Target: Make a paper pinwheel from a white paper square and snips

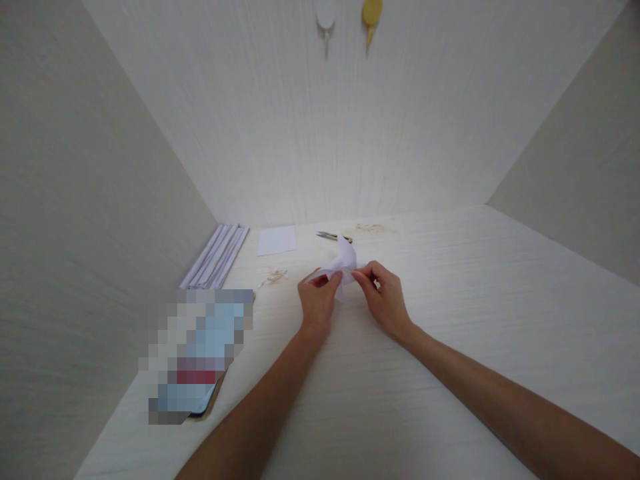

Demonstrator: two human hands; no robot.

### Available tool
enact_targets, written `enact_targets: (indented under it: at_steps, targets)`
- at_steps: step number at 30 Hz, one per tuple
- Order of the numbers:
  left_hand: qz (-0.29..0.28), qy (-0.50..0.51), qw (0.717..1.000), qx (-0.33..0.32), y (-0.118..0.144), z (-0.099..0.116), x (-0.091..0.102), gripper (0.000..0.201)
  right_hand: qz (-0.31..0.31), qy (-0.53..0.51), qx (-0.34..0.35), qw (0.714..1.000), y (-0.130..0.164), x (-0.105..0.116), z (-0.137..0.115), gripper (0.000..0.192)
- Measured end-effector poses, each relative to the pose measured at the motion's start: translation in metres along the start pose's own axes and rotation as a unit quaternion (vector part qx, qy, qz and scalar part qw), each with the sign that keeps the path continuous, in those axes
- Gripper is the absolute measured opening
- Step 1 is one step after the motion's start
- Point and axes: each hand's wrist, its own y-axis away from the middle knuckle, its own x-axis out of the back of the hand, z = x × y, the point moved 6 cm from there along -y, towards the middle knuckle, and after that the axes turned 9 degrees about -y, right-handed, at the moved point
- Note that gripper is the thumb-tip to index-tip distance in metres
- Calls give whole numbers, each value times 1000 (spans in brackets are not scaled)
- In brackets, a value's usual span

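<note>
A piece of thin white paper [346,252], with flaps bent outward somewhat like a pinwheel, is held just above the table between my two hands. My left hand [319,303] grips it from the left, thumb on its near side and fingers partly hidden behind. At its right side, my right hand [386,299] pinches the paper between thumb and fingertips. Whether anything small is also in that pinch, I cannot make out. Just beyond the paper lies a pair of small scissors or thread snips [327,236], its handle end partly covered by a flap.
Folded white paper strips [215,257] are stacked against the left wall, beside a flat white sheet [277,240]. Small pale sticks or bands lie in one pile [275,277] and another pile [370,228]. A blurred phone-like device [210,360] rests at left. Two hooks [371,13] hang on the back wall.
</note>
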Motion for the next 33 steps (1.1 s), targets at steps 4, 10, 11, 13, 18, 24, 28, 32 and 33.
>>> enact_targets:
  at_steps: [4,10,11,13,18,24,28,32,33]
  targets:
    - [0,-9,1000,-6,1,1,0,9,-1,3,-2,1000,0,0,1,20]
    - [-4,-14,1000,-3,2,1,1,10,4,8,-10,1000,0,1,2,20]
    - [-4,-14,1000,-4,2,1,1,10,4,8,-11,1000,0,1,2,21]
    - [-5,-15,1000,-10,2,2,0,10,3,7,-11,1000,0,1,2,21]
    - [-4,-17,1000,-9,2,3,0,10,0,7,-8,1000,0,0,1,21]
    - [-7,-20,1000,-11,2,1,0,11,8,17,-7,1000,0,1,1,22]
    - [-9,-32,999,-13,1,0,0,11,8,32,-7,999,0,1,1,23]
    - [-4,-63,997,-38,1,3,1,11,10,53,8,999,1,1,1,24]
    - [-2,-68,997,-44,1,3,2,10,9,59,14,998,1,0,1,24]
